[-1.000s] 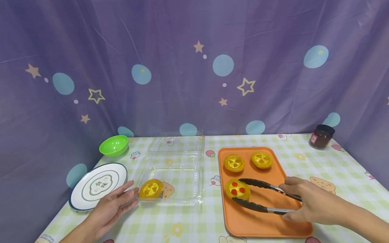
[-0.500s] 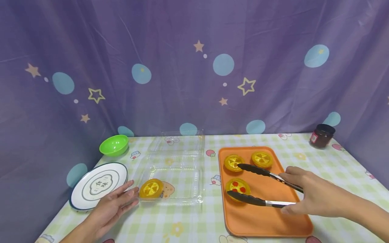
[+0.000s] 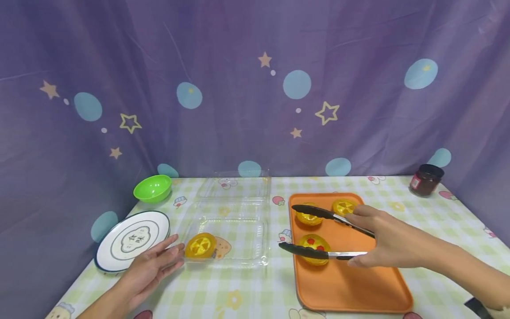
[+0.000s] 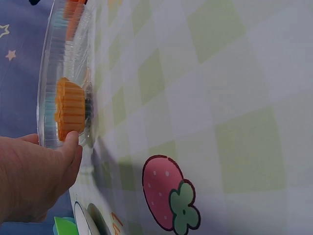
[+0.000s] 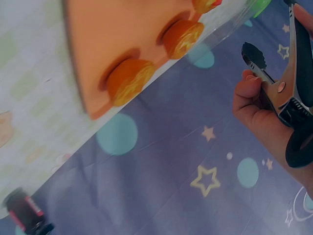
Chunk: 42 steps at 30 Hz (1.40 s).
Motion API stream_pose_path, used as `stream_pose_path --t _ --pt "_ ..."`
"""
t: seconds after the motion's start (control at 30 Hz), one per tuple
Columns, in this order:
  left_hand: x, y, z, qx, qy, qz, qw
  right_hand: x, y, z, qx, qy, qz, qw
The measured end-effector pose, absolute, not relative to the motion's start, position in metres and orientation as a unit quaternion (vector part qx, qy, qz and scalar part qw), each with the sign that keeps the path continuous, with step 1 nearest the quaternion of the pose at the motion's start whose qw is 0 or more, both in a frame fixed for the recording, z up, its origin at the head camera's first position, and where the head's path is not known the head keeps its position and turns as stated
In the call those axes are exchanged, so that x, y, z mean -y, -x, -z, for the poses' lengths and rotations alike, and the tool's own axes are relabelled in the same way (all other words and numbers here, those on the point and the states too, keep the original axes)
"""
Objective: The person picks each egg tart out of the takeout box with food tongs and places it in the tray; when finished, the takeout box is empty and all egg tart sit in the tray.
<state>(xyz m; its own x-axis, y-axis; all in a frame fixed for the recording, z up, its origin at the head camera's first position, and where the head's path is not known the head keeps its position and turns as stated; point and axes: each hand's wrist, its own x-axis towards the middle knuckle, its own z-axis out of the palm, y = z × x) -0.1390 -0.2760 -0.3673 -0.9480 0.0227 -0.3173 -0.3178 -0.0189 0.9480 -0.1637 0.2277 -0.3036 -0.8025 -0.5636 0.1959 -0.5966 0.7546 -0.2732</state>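
Observation:
My right hand (image 3: pixel 388 241) grips black-tipped metal tongs (image 3: pixel 304 251), also seen in the right wrist view as tongs with a black handle (image 5: pixel 304 63). Their arms are spread, with nothing between the tips, and overlap the tarts in the head view. Beneath is an orange tray (image 3: pixel 350 288) holding a red-dotted tart (image 3: pixel 317 241) and two yellow tarts (image 3: pixel 309 219), one partly behind my fingers. My left hand (image 3: pixel 153 266) has its fingertips at the left edge of a clear plastic container (image 3: pixel 247 265). One yellow tart (image 3: pixel 200 246) lies inside it, near those fingertips.
A white plate (image 3: pixel 109 252) with a dark rim lies left of the container, and a green bowl (image 3: pixel 152 188) stands behind it. The container's clear lid (image 3: pixel 235 186) is folded back towards the curtain. At the back right stands a dark jar (image 3: pixel 426 180).
My right hand has carried the tongs up and left, away from the red-dotted tart, which stays on the tray. The left hand holds its place. The head view has shifted slightly.

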Motion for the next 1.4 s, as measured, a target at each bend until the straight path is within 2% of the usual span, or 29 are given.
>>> stream_pose_path --t 0.23,0.57,1.2,1.4 --pt "0.275 0.139 0.367 -0.693 0.103 -0.703 0.121 -0.200 0.172 0.302 0.929 -0.328 -0.170 0.015" --pt "0.275 0.140 0.366 -0.694 0.101 -0.703 0.121 -0.167 0.188 0.298 0.918 -0.362 -0.160 0.000" --pt "0.276 0.139 0.368 -0.691 0.101 -0.706 0.122 -0.114 0.221 0.288 0.883 -0.441 -0.161 0.013" --pt "0.275 0.139 0.367 -0.691 0.099 -0.705 0.121 -0.097 0.227 0.285 0.892 -0.430 -0.143 -0.004"
